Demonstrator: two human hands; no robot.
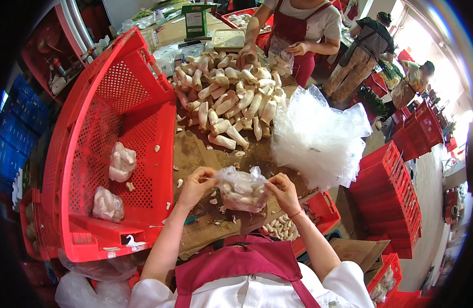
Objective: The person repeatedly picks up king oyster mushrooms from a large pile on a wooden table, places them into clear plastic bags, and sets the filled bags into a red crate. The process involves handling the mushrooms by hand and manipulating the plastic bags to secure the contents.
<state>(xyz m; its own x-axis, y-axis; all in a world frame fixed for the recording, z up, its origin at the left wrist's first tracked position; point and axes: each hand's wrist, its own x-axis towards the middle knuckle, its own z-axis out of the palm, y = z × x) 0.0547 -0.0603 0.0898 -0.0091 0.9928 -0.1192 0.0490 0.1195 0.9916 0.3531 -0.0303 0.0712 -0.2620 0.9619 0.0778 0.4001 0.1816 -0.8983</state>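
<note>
My left hand (201, 180) and my right hand (280, 187) pinch opposite sides of the top of a clear plastic bag (242, 192) of pale mushrooms, just above the brown tabletop (187, 149). Beyond the bag lies a big pile of king oyster mushrooms (228, 97). To the right of the pile is a heap of clear plastic bags (316, 141). On my left, a large red crate (149, 118) holds two bagged portions of mushrooms (122, 163). Small scraps are scattered on the table around my hands.
A co-worker (308, 31) reaches into the pile holding a bag. Other people (365, 56) work behind. Stacked red crates (380, 200) stand at right, blue crates (20, 118) at far left. A tray (227, 40) and green scale (195, 20) sit at the back.
</note>
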